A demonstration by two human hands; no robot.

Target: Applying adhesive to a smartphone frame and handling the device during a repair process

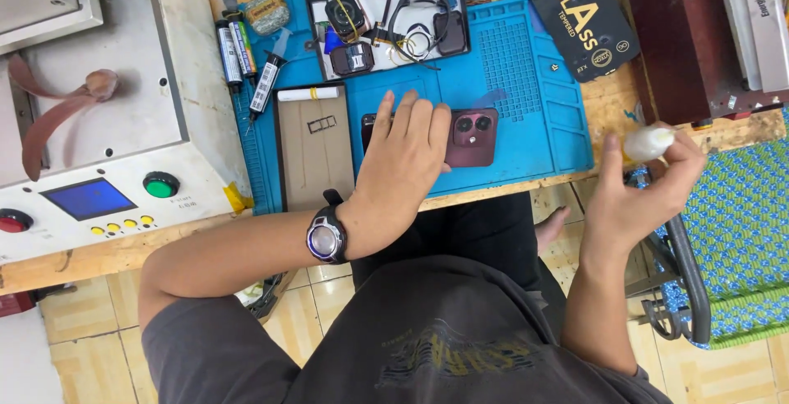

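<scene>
My left hand (404,156) lies flat on a dark maroon phone (471,137) that rests back up on the blue work mat (526,92); its camera end sticks out to the right of my fingers. A black wristwatch (326,238) is on that wrist. My right hand (645,182) is raised off the bench edge to the right, with fingers pinched around a small white wad or bottle (648,143).
A brown pad (315,145) with a white tube lies left of the phone. Behind it, a tray of parts and cables (386,18), glue syringes (267,79), a black packet (582,13). A grey machine with buttons (99,124) stands left; a woven chair (740,231) right.
</scene>
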